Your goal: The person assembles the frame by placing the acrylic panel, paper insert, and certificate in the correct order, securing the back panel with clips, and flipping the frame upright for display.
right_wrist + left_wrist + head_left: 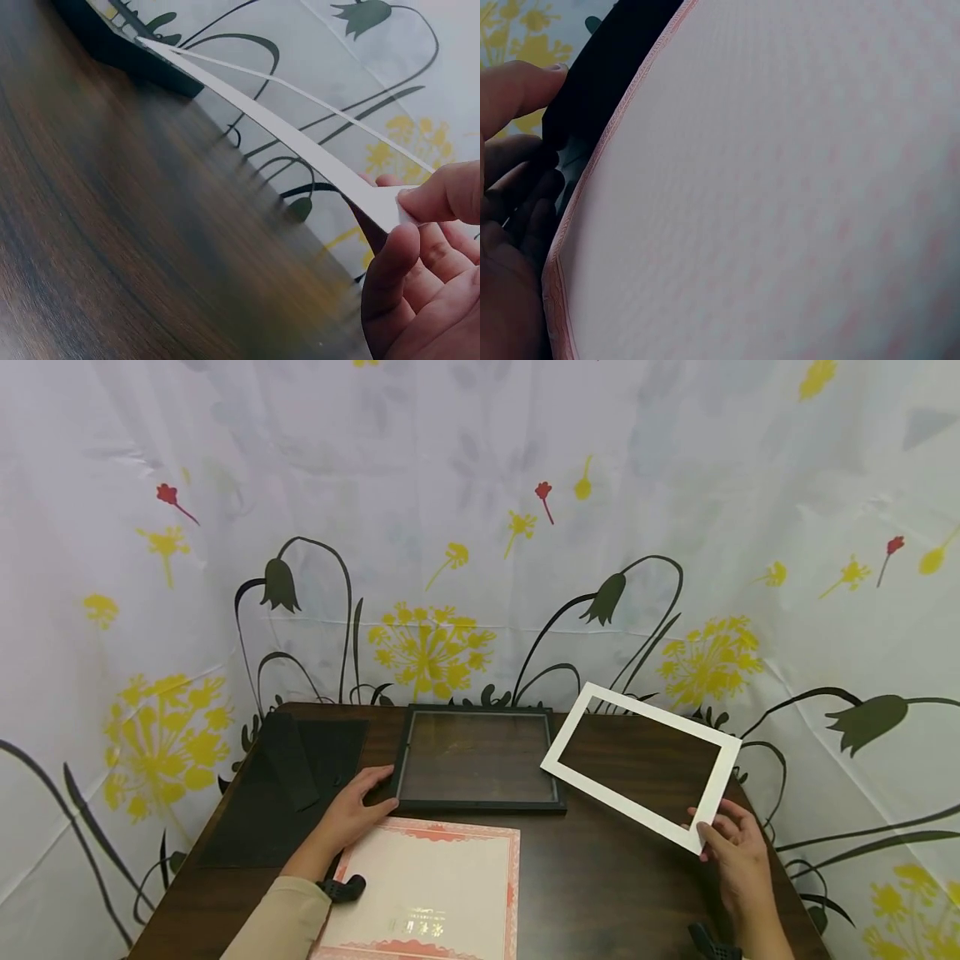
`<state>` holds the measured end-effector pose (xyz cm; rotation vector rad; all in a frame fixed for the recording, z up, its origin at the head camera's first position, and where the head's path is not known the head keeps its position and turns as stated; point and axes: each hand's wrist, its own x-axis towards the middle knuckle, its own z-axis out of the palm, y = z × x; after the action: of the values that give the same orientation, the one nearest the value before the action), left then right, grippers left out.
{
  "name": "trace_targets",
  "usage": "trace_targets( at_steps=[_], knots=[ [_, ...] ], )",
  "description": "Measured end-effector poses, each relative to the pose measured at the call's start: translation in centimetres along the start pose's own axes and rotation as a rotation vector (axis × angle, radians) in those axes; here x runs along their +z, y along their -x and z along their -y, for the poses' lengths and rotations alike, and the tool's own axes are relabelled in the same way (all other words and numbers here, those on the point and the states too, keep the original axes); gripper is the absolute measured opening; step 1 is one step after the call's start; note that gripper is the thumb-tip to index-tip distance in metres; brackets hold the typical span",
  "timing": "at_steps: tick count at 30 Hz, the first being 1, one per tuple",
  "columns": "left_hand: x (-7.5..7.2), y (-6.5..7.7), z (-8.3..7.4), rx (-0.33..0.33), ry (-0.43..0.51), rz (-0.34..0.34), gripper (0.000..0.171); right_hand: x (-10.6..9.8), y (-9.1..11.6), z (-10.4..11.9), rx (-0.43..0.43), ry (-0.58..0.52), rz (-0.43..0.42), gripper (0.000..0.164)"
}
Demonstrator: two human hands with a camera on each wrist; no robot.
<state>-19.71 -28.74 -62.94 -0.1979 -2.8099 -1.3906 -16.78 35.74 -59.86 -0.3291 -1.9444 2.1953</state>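
My right hand (738, 852) pinches the lower right corner of a white picture mat (637, 810) between thumb and fingers. The mat is tilted above the table, its window showing dark wood behind. In the right wrist view the mat (300, 142) appears nearly edge-on, its far end overlapping the black picture frame (112, 52). My left hand (356, 814) rests against the left side of the black frame (480, 807), near its lower corner, fingers relaxed. The frame lies flat with its clear pane (480, 756) in it. Below it lies a pink-bordered certificate (442, 885), partly under the left forearm.
A black backing board (247, 827) with a fold-out stand leg (292, 768) lies at the left of the dark wooden table (600, 893). A flower-printed curtain (480, 527) hangs right behind the table's back edge. Black straps sit on both wrists.
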Motion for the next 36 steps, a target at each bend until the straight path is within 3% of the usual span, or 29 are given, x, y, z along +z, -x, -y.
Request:
trace_targets(
  at_steps=[9,16,21,26,32,36],
  knots=[
    [0.2,-0.1,-0.4,0.005,0.003,-0.01,0.069,0.4,0.1,0.1,-0.008,0.047,-0.016,0.046],
    [0.5,-0.3,-0.6,0.051,-0.063,-0.002,0.068,1.0,0.0,0.0,-0.036,0.158,-0.044,0.052],
    [0.7,-0.5,-0.7,0.081,-0.08,0.005,0.068,1.3,0.3,-0.1,-0.035,0.166,-0.022,0.052],
    [1.0,-0.5,-0.7,0.106,-0.087,0.025,0.068,1.4,0.4,-0.1,0.033,0.089,-0.016,0.054],
    [1.2,-0.3,-0.8,0.075,-0.106,0.023,0.068,0.8,-0.1,-0.3,0.177,-0.042,-0.044,0.047],
    [1.2,-0.3,-0.8,0.056,-0.108,0.027,0.069,0.8,-0.3,-0.5,0.188,-0.019,-0.051,0.043]
  ],
)
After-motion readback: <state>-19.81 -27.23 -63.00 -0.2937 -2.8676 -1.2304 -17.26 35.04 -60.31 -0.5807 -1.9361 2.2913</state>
